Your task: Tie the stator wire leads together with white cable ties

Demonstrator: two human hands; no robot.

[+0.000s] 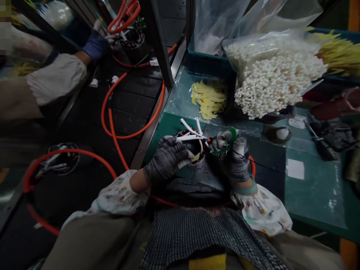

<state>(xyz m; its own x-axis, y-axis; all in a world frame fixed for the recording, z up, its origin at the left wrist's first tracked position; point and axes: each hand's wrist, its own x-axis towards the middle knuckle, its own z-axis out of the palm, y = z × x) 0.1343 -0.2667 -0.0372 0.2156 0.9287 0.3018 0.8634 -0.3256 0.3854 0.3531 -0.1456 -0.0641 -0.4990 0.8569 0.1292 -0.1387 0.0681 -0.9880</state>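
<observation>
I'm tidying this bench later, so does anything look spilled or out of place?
Nothing looks clearly damaged. The yellow strips stand out: they lie in a loose, jumbled heap on the plastic-covered bench, though that may be deliberate.

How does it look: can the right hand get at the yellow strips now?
Probably yes: nothing seems to stand between the right hand and the yellow strips, though it apparently holds something green.

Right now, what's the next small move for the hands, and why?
Probably ease the white sleeve rightward over the blue-and-red tip: the left hand holds the sleeve, its right end lies at that tip, and the right hand is just beyond. Whether the tip is already inside is too small to tell.
</observation>
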